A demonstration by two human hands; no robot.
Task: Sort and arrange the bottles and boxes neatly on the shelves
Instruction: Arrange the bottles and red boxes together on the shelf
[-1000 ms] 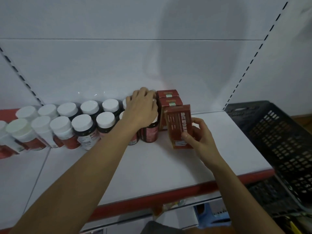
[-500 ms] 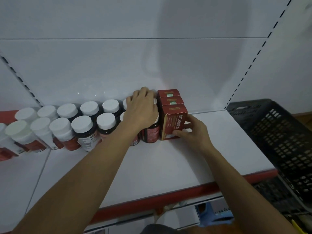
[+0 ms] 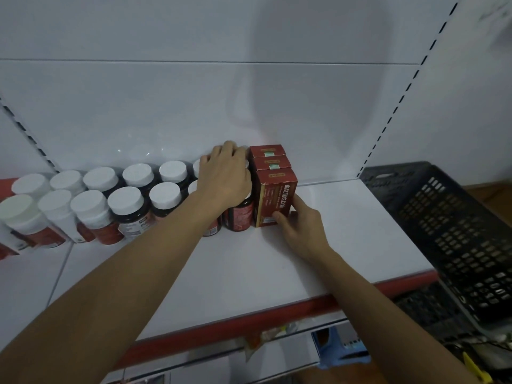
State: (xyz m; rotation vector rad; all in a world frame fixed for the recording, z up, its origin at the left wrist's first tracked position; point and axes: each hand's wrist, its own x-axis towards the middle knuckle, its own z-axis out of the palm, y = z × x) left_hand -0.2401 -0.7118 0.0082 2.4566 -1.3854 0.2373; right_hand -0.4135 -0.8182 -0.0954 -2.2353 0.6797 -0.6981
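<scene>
Two rows of white-capped bottles (image 3: 126,202), dark with red labels, stand left of centre on the white shelf (image 3: 249,273). Left hand (image 3: 225,176) rests palm-down on the rightmost caps, fingers close together. Just right, touching those bottles, are three red boxes (image 3: 267,153) in a file front to back. The front red box (image 3: 277,200) is upright, with gold Chinese lettering. Right hand (image 3: 302,231) grips its lower right corner, thumb on the face, fingers round the side. Black crate (image 3: 457,231) at far right.
</scene>
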